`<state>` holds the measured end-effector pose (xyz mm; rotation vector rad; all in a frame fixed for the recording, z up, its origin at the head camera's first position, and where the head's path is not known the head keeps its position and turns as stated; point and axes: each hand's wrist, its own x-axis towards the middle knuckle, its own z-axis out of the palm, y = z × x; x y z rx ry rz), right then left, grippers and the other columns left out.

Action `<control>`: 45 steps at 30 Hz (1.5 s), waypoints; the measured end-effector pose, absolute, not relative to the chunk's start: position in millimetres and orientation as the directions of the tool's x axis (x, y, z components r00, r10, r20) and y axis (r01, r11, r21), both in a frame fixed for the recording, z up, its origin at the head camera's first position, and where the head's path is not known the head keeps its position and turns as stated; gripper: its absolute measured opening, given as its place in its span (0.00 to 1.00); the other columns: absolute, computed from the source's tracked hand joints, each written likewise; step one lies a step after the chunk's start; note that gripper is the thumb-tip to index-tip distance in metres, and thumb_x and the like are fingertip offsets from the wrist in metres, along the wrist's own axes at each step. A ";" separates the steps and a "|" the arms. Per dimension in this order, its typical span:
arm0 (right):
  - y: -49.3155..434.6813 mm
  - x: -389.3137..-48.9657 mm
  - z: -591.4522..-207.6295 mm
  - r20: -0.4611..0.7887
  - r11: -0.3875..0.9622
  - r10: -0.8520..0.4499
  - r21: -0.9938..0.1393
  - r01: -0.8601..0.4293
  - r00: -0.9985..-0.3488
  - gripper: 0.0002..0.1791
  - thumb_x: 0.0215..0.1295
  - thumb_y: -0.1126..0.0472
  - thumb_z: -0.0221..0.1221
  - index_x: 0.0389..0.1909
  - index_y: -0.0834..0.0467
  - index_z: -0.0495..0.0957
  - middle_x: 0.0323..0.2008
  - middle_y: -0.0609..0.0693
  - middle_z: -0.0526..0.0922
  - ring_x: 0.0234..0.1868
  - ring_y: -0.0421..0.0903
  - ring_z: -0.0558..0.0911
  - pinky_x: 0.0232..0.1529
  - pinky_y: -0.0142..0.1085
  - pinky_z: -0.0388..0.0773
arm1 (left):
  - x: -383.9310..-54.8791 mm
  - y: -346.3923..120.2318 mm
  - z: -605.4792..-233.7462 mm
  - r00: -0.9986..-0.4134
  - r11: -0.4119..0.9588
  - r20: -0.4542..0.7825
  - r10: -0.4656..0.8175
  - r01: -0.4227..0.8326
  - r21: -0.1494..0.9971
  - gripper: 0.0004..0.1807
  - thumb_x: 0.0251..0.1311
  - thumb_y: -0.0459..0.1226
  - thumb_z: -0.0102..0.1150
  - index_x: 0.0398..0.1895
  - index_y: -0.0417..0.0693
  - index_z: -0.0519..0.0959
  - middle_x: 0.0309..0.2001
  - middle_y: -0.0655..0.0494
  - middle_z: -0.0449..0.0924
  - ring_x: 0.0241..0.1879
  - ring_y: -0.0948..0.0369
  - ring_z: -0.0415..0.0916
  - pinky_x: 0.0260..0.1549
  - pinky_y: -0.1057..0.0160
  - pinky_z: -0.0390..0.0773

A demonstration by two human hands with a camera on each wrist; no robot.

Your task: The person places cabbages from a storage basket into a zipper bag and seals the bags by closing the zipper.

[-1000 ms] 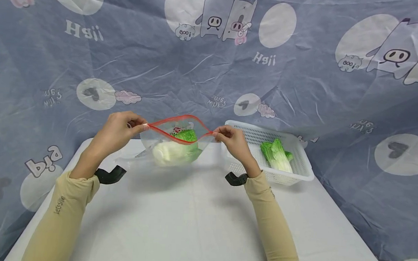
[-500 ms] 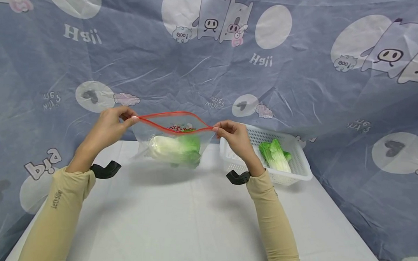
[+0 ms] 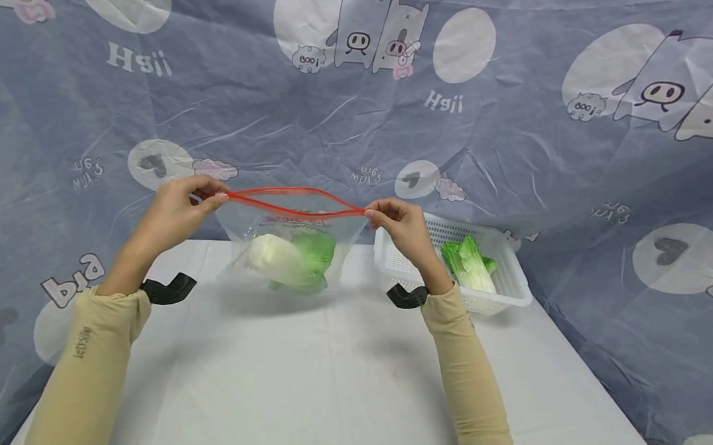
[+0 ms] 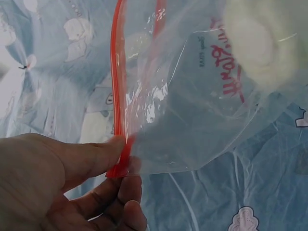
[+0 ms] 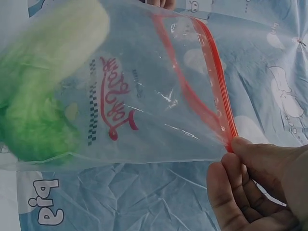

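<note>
A clear zip bag with a red zip hangs between my two hands above the table, its mouth slightly parted. Inside lies a leafy cabbage, white stem end to the left and green leaves to the right. My left hand pinches the left end of the zip between thumb and fingers. At the other end, my right hand pinches the corner in the same way. Red lettering shows through the plastic in the right wrist view, where the right hand grips the zip's end.
Behind my right hand stands a white perforated basket, with leafy greens lying in it. A white cloth covers the table. A blue-grey printed curtain hangs close behind the table.
My left hand has moved left and up, pulling the zip straighter and narrowing the bag's mouth. The bag has spread wider and the cabbage inside has shifted. My right hand has risen slightly.
</note>
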<state>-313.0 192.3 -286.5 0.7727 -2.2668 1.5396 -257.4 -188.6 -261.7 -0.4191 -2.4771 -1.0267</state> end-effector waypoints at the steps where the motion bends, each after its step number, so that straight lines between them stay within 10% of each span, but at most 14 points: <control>1: 191.7 -314.5 -286.4 0.519 0.277 -0.266 -0.766 -0.580 -0.813 0.13 0.62 0.55 0.64 0.39 0.62 0.83 0.32 0.62 0.83 0.32 0.53 0.83 0.40 0.42 0.83 | -256.6 -189.9 -260.9 -0.863 0.681 0.491 0.120 0.432 0.592 0.13 0.67 0.44 0.56 0.46 0.48 0.82 0.40 0.49 0.83 0.39 0.57 0.74 0.37 0.66 0.71; 8: 187.0 -325.4 -295.1 0.510 0.233 -0.258 -0.791 -0.565 -0.821 0.14 0.62 0.56 0.64 0.41 0.63 0.82 0.33 0.50 0.83 0.34 0.51 0.83 0.41 0.39 0.84 | -249.9 -199.0 -257.2 -0.894 0.702 0.419 0.161 0.402 0.588 0.12 0.67 0.45 0.56 0.45 0.49 0.82 0.41 0.50 0.82 0.39 0.56 0.75 0.33 0.65 0.73; 22: 175.9 -332.6 -314.5 0.440 0.096 -0.336 -0.863 -0.495 -0.833 0.11 0.66 0.63 0.59 0.45 0.66 0.77 0.40 0.60 0.80 0.39 0.53 0.84 0.48 0.42 0.83 | -243.6 -180.0 -250.3 -0.888 0.654 -0.090 0.451 0.260 0.710 0.22 0.63 0.56 0.56 0.45 0.48 0.75 0.31 0.52 0.76 0.27 0.59 0.70 0.31 0.63 0.71; 32: 181.0 -326.3 -322.7 0.396 0.161 -0.368 -0.864 -0.477 -0.841 0.11 0.67 0.62 0.59 0.43 0.66 0.78 0.37 0.53 0.82 0.38 0.46 0.84 0.50 0.42 0.82 | -289.3 -128.6 -275.7 -0.840 0.360 -0.072 0.538 0.152 0.921 0.23 0.61 0.43 0.63 0.51 0.37 0.71 0.36 0.50 0.79 0.32 0.56 0.77 0.33 0.60 0.81; 45: 253.8 -327.1 -335.0 0.220 0.475 -0.293 -0.811 -0.342 -0.930 0.15 0.66 0.55 0.61 0.44 0.64 0.79 0.39 0.61 0.83 0.41 0.54 0.84 0.46 0.40 0.82 | -249.1 -43.4 -320.5 -0.823 0.193 -0.018 0.568 0.112 0.975 0.12 0.58 0.36 0.65 0.39 0.36 0.78 0.26 0.48 0.82 0.21 0.59 0.78 0.33 0.54 0.83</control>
